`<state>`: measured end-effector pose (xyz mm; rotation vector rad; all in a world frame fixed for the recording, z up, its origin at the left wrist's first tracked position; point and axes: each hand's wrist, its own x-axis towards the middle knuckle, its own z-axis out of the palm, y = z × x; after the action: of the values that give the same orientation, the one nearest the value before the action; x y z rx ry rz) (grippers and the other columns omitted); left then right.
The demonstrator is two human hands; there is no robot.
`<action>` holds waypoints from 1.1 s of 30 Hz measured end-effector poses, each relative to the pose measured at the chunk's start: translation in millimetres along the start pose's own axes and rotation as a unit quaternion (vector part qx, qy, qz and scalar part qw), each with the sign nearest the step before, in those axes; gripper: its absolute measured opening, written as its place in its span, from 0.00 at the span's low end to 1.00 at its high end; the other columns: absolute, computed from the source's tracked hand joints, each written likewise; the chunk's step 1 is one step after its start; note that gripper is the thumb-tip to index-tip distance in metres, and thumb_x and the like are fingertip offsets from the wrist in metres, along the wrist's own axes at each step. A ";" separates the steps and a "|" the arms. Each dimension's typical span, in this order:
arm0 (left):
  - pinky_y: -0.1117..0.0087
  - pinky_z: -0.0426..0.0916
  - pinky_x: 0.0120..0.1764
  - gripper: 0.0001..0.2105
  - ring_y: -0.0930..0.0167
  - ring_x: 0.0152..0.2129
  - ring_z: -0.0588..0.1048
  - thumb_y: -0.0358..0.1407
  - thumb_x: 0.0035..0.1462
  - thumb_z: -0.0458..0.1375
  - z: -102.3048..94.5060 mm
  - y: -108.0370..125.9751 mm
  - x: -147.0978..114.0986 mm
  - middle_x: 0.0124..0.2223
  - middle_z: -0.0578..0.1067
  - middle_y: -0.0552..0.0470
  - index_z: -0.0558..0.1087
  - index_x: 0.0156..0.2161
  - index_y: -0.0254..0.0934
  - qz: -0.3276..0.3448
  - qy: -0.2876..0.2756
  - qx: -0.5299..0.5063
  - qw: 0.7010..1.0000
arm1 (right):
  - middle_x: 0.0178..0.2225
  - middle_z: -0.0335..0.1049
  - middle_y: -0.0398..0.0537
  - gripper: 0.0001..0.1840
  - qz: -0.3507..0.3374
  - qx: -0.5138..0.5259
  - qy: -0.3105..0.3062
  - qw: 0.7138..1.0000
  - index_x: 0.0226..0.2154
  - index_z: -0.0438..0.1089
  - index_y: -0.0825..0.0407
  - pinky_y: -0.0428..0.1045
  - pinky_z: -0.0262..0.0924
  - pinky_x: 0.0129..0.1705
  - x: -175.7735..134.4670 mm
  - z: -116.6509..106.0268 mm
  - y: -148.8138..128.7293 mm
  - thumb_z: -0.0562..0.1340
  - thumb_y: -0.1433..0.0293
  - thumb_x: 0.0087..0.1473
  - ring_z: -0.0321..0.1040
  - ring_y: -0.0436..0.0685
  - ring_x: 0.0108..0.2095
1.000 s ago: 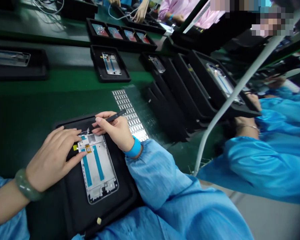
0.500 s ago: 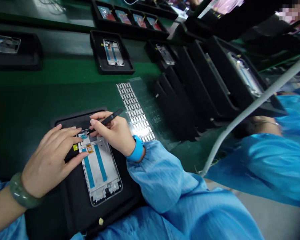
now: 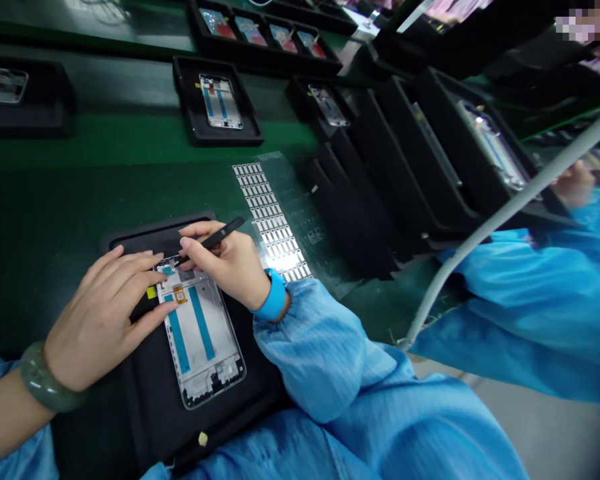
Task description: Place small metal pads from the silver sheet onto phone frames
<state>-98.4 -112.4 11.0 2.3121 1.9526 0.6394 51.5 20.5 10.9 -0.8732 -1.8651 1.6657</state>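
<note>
Pinching a black tool (image 3: 224, 231), the right hand (image 3: 235, 270) has its grip closed, thumb and fingers together around the shaft. Tool tip is down at the far end of the silvery phone frame (image 3: 217, 373); contact cannot be made out.

Left hand (image 3: 97, 320) flat and loose, grip not closed on anything: fingertips at the frame's far left corner, thumb over its left long edge, just beside a small orange piece (image 3: 180, 295).

Phone frame lies in a black tray (image 3: 263, 383), its far end near the tray's far edge. Two blue strips (image 3: 201, 323) run lengthwise along it; yellow tab (image 3: 151, 293) at its left edge. Pale yellow bit (image 3: 203, 439) by the tray's near edge.

Table (image 3: 55, 207) green. Label sheet (image 3: 260, 200) beyond the tray's far right corner; stacked black trays (image 3: 375, 200) right of that. Toward the table's far edge, a smaller tray (image 3: 193, 127) with a similar frame (image 3: 225, 107). Co-worker's blue sleeve (image 3: 530, 287) far right.
</note>
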 end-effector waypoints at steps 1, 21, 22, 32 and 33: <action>0.52 0.55 0.59 0.16 0.62 0.51 0.68 0.45 0.56 0.55 0.1 -0.2 0.0 0.50 0.71 0.44 0.67 0.45 0.36 0.002 -0.001 0.002 1.000 | 0.28 0.73 0.42 0.16 -0.002 -0.004 0.001 1.000 0.39 0.69 0.51 0.46 0.69 0.32 -0.2 0.0 -0.2 0.61 0.58 0.52 0.75 0.51 0.28; 0.49 0.55 0.57 0.17 0.58 0.49 0.68 0.40 0.58 0.51 -2.1 12.1 4.2 0.51 0.69 0.40 0.68 0.51 0.36 0.016 -0.018 0.097 0.995 | 0.37 0.71 0.44 0.15 -0.081 0.012 0.035 0.996 0.40 0.65 0.50 0.47 0.69 0.40 2.3 -6.5 -8.8 0.60 0.58 0.53 0.73 0.50 0.35; 0.49 0.55 0.57 0.17 0.59 0.49 0.68 0.40 0.58 0.52 -1.4 12.3 3.8 0.50 0.69 0.41 0.69 0.50 0.36 0.012 -0.012 0.094 0.995 | 0.36 0.71 0.44 0.16 -0.077 0.029 0.025 0.996 0.40 0.65 0.50 0.47 0.69 0.40 4.7 -7.5 -8.2 0.60 0.58 0.53 0.73 0.50 0.36; 0.49 0.56 0.57 0.17 0.58 0.49 0.69 0.40 0.58 0.52 1.2 11.4 3.5 0.50 0.69 0.39 0.68 0.50 0.34 0.019 0.000 0.103 0.995 | 0.34 0.72 0.45 0.18 -0.085 -0.003 -0.062 0.994 0.46 0.60 0.50 0.49 0.67 0.41 16.7 -11.3 0.6 0.59 0.61 0.54 0.71 0.51 0.37; 0.49 0.56 0.57 0.17 0.58 0.49 0.69 0.40 0.58 0.52 1.1 11.5 3.6 0.50 0.69 0.39 0.68 0.50 0.34 0.018 0.000 0.102 0.995 | 0.34 0.72 0.44 0.18 -0.090 -0.014 -0.066 0.994 0.46 0.60 0.50 0.49 0.67 0.41 16.5 -11.6 0.8 0.59 0.61 0.55 0.71 0.51 0.37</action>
<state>-86.8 -111.1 14.4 2.4681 2.0698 0.4617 48.9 40.5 10.8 -0.5999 -1.9956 1.6228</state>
